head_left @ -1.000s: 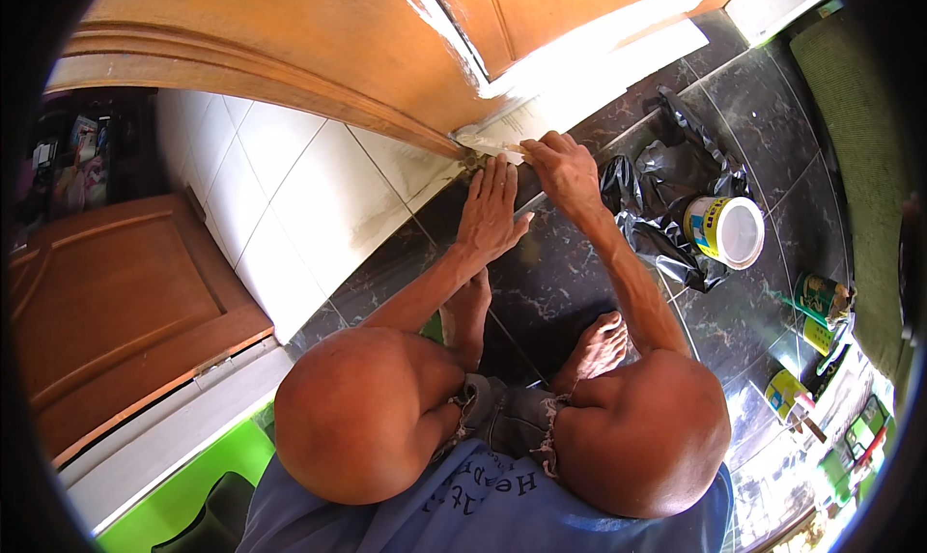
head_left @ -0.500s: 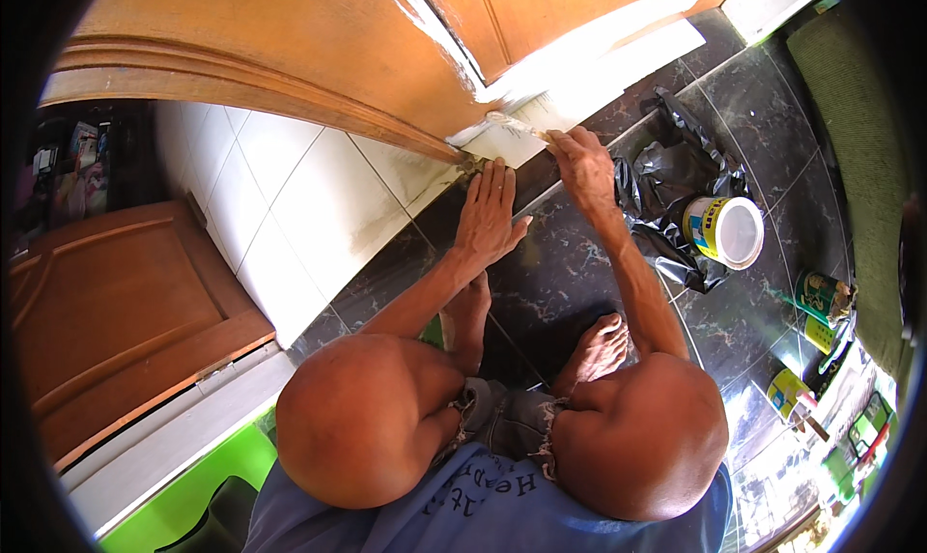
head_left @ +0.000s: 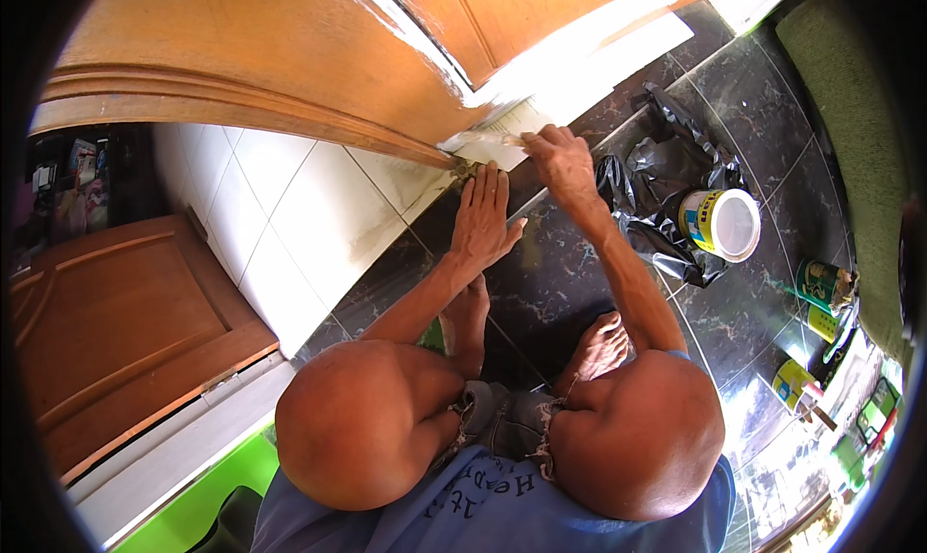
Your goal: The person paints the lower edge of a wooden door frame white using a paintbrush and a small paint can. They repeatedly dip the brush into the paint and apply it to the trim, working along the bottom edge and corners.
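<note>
A white-smeared paintbrush [head_left: 506,140] is gripped at its handle by my right hand [head_left: 566,173], fingers closed round it. Its bristle end reaches left along the lower edge of an orange-brown wooden door [head_left: 386,80], where white paint streaks run over the wood. My left hand [head_left: 480,223] lies with fingers extended at the dark sill just below the door's bottom corner, holding nothing. A pale sheet [head_left: 618,70] lies under the door's painted bottom edge. Part of the brush's handle is hidden in my right hand.
An open white-lined tub [head_left: 724,223] rests on a crumpled black plastic bag [head_left: 666,167] to the right. Farther right are a green can [head_left: 821,287], a yellow-labelled can [head_left: 792,384] and a green mat [head_left: 835,167]. A brown wooden panel [head_left: 135,311] stands at left.
My right hand has moved slightly left with the paintbrush, and the bristle end now sits lower along the door's bottom edge. My left hand has stayed almost in place.
</note>
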The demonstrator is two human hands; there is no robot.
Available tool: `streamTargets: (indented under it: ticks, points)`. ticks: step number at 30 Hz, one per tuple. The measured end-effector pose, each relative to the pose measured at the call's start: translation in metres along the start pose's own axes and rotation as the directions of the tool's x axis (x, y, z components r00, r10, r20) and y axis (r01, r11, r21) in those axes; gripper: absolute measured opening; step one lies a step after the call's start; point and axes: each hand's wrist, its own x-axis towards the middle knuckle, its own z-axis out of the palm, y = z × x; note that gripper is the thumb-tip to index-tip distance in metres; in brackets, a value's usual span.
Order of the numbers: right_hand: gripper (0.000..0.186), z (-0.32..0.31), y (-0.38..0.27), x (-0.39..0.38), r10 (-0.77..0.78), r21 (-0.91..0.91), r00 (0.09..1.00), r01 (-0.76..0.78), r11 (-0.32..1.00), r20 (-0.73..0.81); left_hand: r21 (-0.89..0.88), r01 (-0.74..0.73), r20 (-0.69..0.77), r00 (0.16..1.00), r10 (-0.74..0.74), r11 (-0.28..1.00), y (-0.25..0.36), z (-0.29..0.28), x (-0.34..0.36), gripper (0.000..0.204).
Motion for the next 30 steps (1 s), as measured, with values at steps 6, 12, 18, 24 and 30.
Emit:
streamTargets:
  ticks: [6,12,18,24,30]
  points:
    - [0.022,-0.026,0.003,-0.003,-0.057,0.028,0.997,0.059,0.998,-0.045,-0.013,0.02,0.0,1.0,-0.02,1.0,0.0,0.0,0.0,0.084]
    - [0.02,-0.001,-0.011,0.003,-0.075,0.057,0.995,0.071,0.996,0.071,-0.008,0.039,0.061,0.997,-0.038,0.999,0.002,-0.003,0.006,0.085]
    - [0.022,-0.012,0.006,0.007,-0.005,-0.093,1.0,0.004,0.996,-0.013,-0.021,0.043,0.09,0.995,-0.041,0.999,0.001,0.002,0.005,0.085]
    - [0.025,-0.04,0.015,0.005,0.013,-0.057,0.999,-0.015,0.998,-0.035,0.011,0.027,0.055,0.998,-0.028,1.0,-0.001,0.001,0.001,0.085]
    - [0.02,-0.012,-0.002,0.009,-0.057,0.02,0.993,0.056,0.998,0.1,0.001,0.021,0.087,0.996,-0.021,1.0,0.0,-0.002,0.005,0.085]
